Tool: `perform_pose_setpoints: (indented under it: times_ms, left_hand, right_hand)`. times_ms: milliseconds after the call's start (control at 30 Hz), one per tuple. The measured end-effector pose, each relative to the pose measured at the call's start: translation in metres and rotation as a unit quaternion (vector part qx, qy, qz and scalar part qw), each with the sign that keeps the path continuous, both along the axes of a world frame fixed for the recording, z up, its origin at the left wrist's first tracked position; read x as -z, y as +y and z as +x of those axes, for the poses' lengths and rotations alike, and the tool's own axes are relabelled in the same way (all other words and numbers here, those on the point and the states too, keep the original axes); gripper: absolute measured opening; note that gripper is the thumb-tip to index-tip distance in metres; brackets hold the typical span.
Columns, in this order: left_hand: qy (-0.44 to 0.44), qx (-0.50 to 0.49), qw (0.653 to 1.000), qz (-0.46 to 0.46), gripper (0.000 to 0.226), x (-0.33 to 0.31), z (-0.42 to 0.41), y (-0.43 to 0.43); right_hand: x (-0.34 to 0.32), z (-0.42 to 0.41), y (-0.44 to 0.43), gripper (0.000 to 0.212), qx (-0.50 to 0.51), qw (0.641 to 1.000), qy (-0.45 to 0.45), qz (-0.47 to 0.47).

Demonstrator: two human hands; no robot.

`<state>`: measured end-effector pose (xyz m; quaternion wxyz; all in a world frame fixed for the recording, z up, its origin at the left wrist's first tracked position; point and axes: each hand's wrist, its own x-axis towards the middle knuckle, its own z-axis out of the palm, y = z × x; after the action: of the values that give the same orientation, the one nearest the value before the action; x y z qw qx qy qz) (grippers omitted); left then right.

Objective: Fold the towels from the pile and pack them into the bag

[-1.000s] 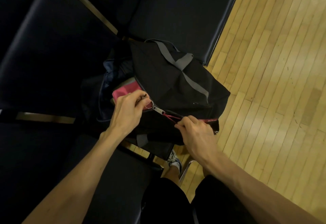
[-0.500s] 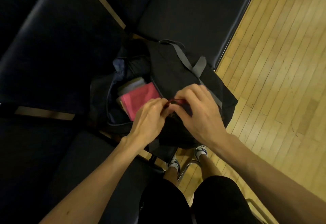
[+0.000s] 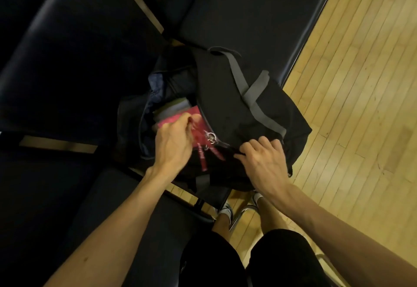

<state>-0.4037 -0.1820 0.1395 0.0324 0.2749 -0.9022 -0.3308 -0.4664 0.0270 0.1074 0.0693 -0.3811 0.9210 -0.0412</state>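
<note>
Two bare hands work at the mouth of a soft black cloth bag, which lies mid-frame on dark padded seats. Beside the zip, the right hand clenches a fold of the bag's fabric. The left hand curls over a folded pink towel inside the opening; blur hides what, if anything, it pinches. Between them lies a round metal ring with red ribbon tags. Flat grey webbing straps cross the bag's top, and pale wooden planks fill the right.

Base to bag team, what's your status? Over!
Left hand at zip pull, grip blurred. Right hand grips bag edge. Bag open, pink towel inside. Nothing seen in the way.
</note>
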Motion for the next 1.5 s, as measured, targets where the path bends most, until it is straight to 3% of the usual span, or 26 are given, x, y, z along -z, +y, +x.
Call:
perform_pose_setpoints:
  times_ms: [133,200,300,367,467,533,600,667,767,900,933,1000,1067,1100,1167,1267,1300,1400,1433,1500]
  left_hand:
    - [-0.069,-0.218,0.972,0.058,0.038,0.006,-0.002,-0.033]
    - [-0.037,-0.192,0.98,0.043,0.034,-0.001,-0.004,-0.038]
    - [0.03,-0.049,0.998,0.038,0.017,-0.009,-0.011,-0.026]
    - [0.039,-0.03,0.997,0.057,0.017,-0.008,-0.009,-0.027]
    - [0.005,-0.103,0.995,0.018,0.024,0.003,0.005,-0.071]
    - [-0.038,-0.226,0.973,-0.018,0.037,0.009,0.008,-0.118]
    - [-0.056,-0.244,0.968,-0.01,0.039,0.006,-0.004,-0.142]
    - [-0.01,-0.176,0.982,0.07,0.038,-0.005,-0.015,-0.14]
    - [-0.023,-0.124,0.984,0.122,0.038,-0.018,-0.017,-0.145]
    - [-0.01,-0.249,0.935,0.252,0.033,-0.003,-0.026,-0.187]
    - [0.002,-0.287,0.915,0.285,0.03,0.008,-0.032,-0.201]
    - [0.021,-0.37,0.864,0.341,0.03,0.035,-0.046,-0.225]
    - [0.035,-0.453,0.815,0.359,0.028,0.064,-0.056,-0.244]
    - [0.028,-0.471,0.814,0.338,0.026,0.079,-0.058,-0.25]
    - [-0.011,-0.457,0.848,0.267,0.029,0.103,-0.058,-0.25]
    - [-0.054,-0.363,0.898,0.244,0.02,0.105,-0.056,-0.245]
    - [-0.082,-0.313,0.916,0.238,0.021,0.099,-0.051,-0.244]
    - [-0.178,-0.187,0.944,0.204,0.059,0.064,-0.033,-0.245]
    - [-0.183,-0.172,0.948,0.197,0.062,0.047,-0.025,-0.242]
    - [-0.137,-0.16,0.954,0.213,0.047,0.005,-0.016,-0.231]
  right_hand:
    - [-0.045,-0.011,0.038,0.022,-0.001,0.99,-0.133,0.05]
    - [-0.061,-0.015,0.038,0.026,0.006,0.975,-0.189,0.116]
    - [-0.057,-0.013,-0.02,0.059,-0.01,0.977,-0.188,0.098]
    - [-0.046,-0.012,-0.065,0.052,-0.036,0.977,-0.185,0.097]
    - [-0.043,-0.018,-0.069,0.03,-0.06,0.971,-0.186,0.135]
    - [-0.052,-0.017,-0.045,0.028,-0.103,0.947,-0.215,0.215]
    - [-0.06,-0.016,-0.035,0.032,-0.124,0.917,-0.239,0.294]
    - [-0.059,-0.017,-0.072,0.048,-0.113,0.928,-0.224,0.276]
    - [-0.037,-0.019,-0.167,0.066,-0.058,0.967,-0.184,0.164]
    - [-0.015,-0.02,-0.243,0.032,-0.134,0.961,-0.169,0.171]
    - [-0.015,-0.019,-0.243,0.027,-0.168,0.953,-0.165,0.19]
    - [-0.017,-0.013,-0.225,0.019,-0.231,0.957,-0.113,0.136]
    - [-0.015,-0.01,-0.208,0.033,-0.267,0.956,-0.074,0.092]
    - [-0.01,-0.013,-0.205,0.043,-0.271,0.958,-0.073,0.065]
    - [0.005,-0.018,-0.201,0.047,-0.251,0.965,-0.062,0.051]
    - [0.009,-0.019,-0.21,0.026,-0.249,0.967,-0.032,0.05]
    - [0.011,-0.021,-0.215,0.026,-0.227,0.971,-0.052,0.057]
    - [-0.003,-0.02,-0.215,0.041,-0.177,0.967,-0.164,0.083]
    - [-0.009,-0.019,-0.215,0.042,-0.166,0.967,-0.172,0.094]
    - [-0.033,-0.026,-0.218,0.037,-0.137,0.961,-0.231,0.07]
